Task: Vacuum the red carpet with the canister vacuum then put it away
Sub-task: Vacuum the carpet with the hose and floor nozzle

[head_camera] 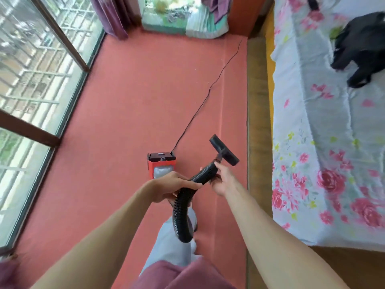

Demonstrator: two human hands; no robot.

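While both forearms reach forward and down from the bottom of my feed, the left hand (173, 185) sits palm-down with its fingers curled over the black ribbed hose (183, 215) at the top of its bend, gripping it. The right hand (224, 180), a little further forward and to the right, wraps its fingers round the same hose just behind the black floor nozzle (225, 150), which is tilted and held up at hand level. Below the hands the hose sags in a loop in front of the person's pale trouser leg (166, 253). The red canister vacuum (161, 164) lies just beyond the left hand, partly hidden by its knuckles (I cannot tell from here whether it rests on the floor or hangs). It is over the middle of the red carpet (145, 90), and its thin black cord (208, 90) trails away across the carpet towards the far right corner. A bed (333, 122) with a flowered sheet runs along the right, a dark bag (362, 49) on it; glazed doors (31, 59) line the left.
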